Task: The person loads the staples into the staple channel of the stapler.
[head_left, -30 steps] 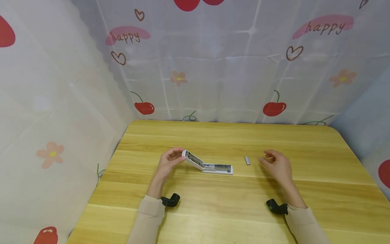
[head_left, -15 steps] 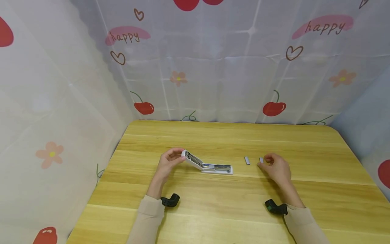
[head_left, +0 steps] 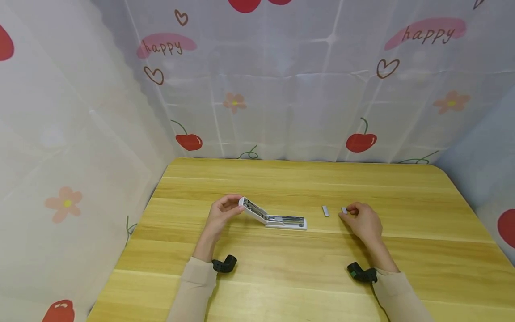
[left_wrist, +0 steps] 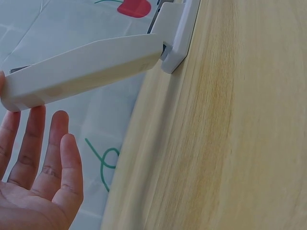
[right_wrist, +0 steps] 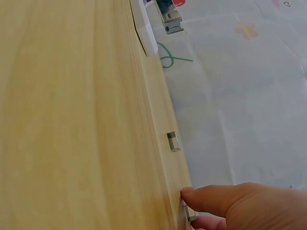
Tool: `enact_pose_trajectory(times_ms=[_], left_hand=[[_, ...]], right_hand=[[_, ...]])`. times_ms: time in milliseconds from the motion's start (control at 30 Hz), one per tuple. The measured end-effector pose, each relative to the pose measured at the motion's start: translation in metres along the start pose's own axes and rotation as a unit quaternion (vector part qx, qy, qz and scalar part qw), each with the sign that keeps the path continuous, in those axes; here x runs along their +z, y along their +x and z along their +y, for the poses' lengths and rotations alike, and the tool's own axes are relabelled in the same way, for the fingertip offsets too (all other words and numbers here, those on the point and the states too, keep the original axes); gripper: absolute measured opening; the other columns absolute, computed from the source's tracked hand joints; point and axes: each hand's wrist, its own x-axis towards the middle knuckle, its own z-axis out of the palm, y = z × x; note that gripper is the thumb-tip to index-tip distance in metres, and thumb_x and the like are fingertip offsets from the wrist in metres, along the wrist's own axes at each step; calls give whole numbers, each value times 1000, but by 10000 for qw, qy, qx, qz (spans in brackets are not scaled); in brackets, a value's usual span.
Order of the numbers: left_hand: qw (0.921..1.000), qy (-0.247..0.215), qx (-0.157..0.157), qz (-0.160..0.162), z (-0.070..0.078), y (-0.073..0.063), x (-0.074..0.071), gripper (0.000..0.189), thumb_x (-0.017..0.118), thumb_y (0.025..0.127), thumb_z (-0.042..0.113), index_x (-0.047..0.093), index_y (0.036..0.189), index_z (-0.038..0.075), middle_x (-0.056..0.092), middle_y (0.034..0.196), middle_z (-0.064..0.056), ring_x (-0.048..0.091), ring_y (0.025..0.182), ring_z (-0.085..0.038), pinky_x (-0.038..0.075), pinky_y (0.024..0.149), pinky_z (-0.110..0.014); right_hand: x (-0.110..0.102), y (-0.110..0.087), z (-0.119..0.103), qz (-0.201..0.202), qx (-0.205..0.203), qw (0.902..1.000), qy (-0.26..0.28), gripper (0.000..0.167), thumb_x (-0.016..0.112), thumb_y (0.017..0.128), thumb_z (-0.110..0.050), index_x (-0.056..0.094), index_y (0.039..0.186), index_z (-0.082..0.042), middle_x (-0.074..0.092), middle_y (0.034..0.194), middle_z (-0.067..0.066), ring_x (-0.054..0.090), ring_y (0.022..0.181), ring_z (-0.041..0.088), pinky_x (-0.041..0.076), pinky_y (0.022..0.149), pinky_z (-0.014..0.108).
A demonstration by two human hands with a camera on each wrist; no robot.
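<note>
Landmark: the white stapler, lying on the wooden table in front of the person.

Progress. Done, as far as I can see from here: stapler swung wide open, its upper arm raised well off the base. Two small staple strips are out, both to the right of the stapler and apart from it. Not done: neither strip is in the metal channel, and the upper arm is not folded down. My judgement: an early to middle stage, the stapler made ready and the strips not yet brought to it. Cannot tell whether the channel already holds staples.

Hands. Left hand, left of the stapler: thumb and fingertips pinch the free end of the upper arm; ring and little fingers extended, clear of it. Right hand, well right of the stapler: thumb and finger nearly closed on the farther strip; cannot tell whether that strip is lifted. Nearer strip lies untouched between the stapler and the right hand.

Orientation. Base flat, long axis running left to right, front end pointing right at the strips. From the hinge at the base's left end, the upper arm slopes up and leftward. Nearer strip's long axis lies roughly crosswise to the stapler's.
</note>
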Motion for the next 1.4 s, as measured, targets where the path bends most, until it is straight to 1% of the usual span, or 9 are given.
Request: enact_pose_trajectory(times_ms=[267,467,633,767,867,1000,1233,1400], left_hand=[[10000,-28,36,-18,1,0,-1,40,67,88,-1,55,124,-12,64,106,4,63,97,-10,55,85,-29],[10000,23,39,-32,0,0,-1,40,67,88,-1,55,124,-12,64,107,4,63,97,-10,55,85,-29],[10000,-26,40,-23,1,0,0,39,67,88,-2,55,124,-12,64,107,4,63,97,-10,55,84,-27],[10000,-77,49,-19,0,0,0,38,67,87,-2,56,123,-11,65,106,5,63,97,-10,55,83,-25],[10000,-82,54,9,-1,1,-1,35,68,87,-2,58,120,-9,65,105,5,64,97,-10,55,83,-25],[10000,-60,62,27,-2,1,-1,32,69,87,-1,60,118,-5,66,105,5,64,97,-11,55,83,-25],[10000,-54,46,-11,0,1,-1,38,67,88,-2,56,123,-11,65,106,5,63,97,-10,55,83,-26],[10000,-50,40,-34,0,0,-1,39,67,88,-2,54,124,-13,64,105,5,63,95,-10,55,82,-25]], right_hand=[[1,1,0,19,87,10000,34,29,72,88,-26,69,99,0,67,92,18,62,80,30,44,58,31],[3,1,2,67,101,9999,57,24,71,88,-23,69,96,0,68,88,17,62,75,28,43,56,30],[4,0,2,269,52,9995,123,22,70,89,-21,70,94,1,68,87,17,63,74,29,45,57,32],[4,-2,1,479,-69,9987,142,20,70,89,-19,70,93,1,69,86,17,63,73,29,45,58,32],[4,-2,0,572,-85,9981,197,19,70,89,-18,71,93,0,69,85,16,63,71,28,44,57,30],[4,-2,-1,650,-9,9972,379,18,70,89,-17,71,95,0,71,85,16,63,70,27,43,57,28],[7,0,0,797,-44,9951,580,15,71,88,-13,71,94,1,71,84,16,64,68,22,44,57,22],[7,-1,-1,854,-72,9940,678,14,72,87,-13,71,93,0,72,83,16,61,67,18,43,56,21]])
